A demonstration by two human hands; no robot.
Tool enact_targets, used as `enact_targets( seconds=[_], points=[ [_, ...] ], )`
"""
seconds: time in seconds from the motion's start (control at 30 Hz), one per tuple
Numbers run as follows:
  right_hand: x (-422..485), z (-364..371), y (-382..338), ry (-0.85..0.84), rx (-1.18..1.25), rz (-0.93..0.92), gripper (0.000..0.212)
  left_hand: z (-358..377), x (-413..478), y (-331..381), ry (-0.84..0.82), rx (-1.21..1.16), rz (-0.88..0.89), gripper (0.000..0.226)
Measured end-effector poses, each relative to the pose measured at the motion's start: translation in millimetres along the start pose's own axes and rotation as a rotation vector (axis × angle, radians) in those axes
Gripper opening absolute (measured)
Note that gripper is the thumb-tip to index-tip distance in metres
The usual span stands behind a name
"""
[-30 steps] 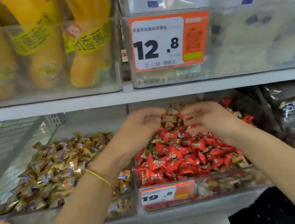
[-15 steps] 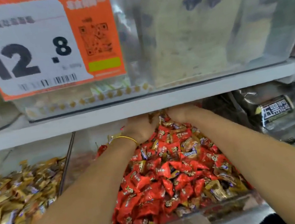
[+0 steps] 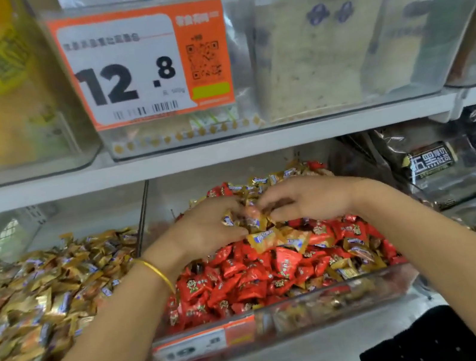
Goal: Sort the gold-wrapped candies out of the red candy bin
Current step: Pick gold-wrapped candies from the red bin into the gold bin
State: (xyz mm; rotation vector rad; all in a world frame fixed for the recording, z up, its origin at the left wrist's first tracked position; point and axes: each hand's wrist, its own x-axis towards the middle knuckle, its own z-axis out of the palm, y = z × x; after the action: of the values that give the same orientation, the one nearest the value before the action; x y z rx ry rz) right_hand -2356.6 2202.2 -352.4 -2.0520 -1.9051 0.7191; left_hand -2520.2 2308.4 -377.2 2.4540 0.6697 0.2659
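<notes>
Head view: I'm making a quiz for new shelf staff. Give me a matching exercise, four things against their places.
1 orange price tag
2 all-gold candy pile
3 dark packets
4 gold-wrapped candies

A in the fingers of left hand and right hand
B right of the red candy bin
C upper shelf
D left of the red candy bin

Pairs: 1-C, 2-D, 3-B, 4-A

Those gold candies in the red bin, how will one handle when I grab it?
Probably light: the left hand and right hand pinch several gold candies at once. Shiny wrappers look slick, so one may slip. Loosely heaped in the bin, neighbours will likely shift.
</notes>
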Motion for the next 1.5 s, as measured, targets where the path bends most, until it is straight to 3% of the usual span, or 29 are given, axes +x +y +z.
enact_targets(
  seconds=[0.1,0.3,0.43,0.57,0.7,0.77,0.87,0.97,1.1,1.2,1.27,1.33,1.4,1.5],
  points=[
    [-14,0,-3,0.082,0.183,0.004,0.030,2,-16,-6,0.145,-0.046,-0.056,0.027],
    [-2,11,-7,0.252,0.180,0.014,0.034,4,-21,-10,0.161,-0.129,-0.124,0.032],
    [13,18,-9,0.294,0.062,0.013,0.038,3,-20,-8,0.270,-0.197,-0.100,0.024],
    [24,25,-10,0.177,-0.136,0.046,0.041,-2,-20,-2,0.406,-0.416,-0.122,0.022],
    [29,27,-9,0.205,-0.289,0.050,0.038,-5,-22,2,0.298,-0.545,-0.167,0.026],
    [28,27,-6,0.267,-0.272,0.041,0.036,-5,-24,5,0.193,-0.480,-0.172,0.023],
    [20,23,-6,0.450,-0.084,0.046,0.033,-8,-27,8,0.088,-0.303,-0.105,0.017],
    [8,19,-9,0.566,0.295,0.057,0.030,-12,-33,11,-0.051,-0.245,-0.025,0.018],
    [-7,19,-12,0.460,0.825,0.084,0.022,-9,-38,13,-0.309,-0.018,0.024,0.058],
    [-15,15,-15,0.361,1.281,0.186,0.013,-2,-39,14,-0.337,0.095,0.041,0.081],
    [-18,14,-16,0.286,1.495,0.279,0.019,2,-40,13,-0.319,0.137,0.036,0.088],
    [-17,14,-15,0.220,1.576,0.326,0.031,7,-39,14,-0.304,0.184,0.049,0.089],
    [-13,15,-15,0.260,1.535,0.343,0.038,9,-38,14,-0.273,0.170,0.061,0.084],
    [-9,20,-13,0.489,0.983,0.341,0.032,2,-35,10,-0.192,0.075,0.052,0.071]
  ],
)
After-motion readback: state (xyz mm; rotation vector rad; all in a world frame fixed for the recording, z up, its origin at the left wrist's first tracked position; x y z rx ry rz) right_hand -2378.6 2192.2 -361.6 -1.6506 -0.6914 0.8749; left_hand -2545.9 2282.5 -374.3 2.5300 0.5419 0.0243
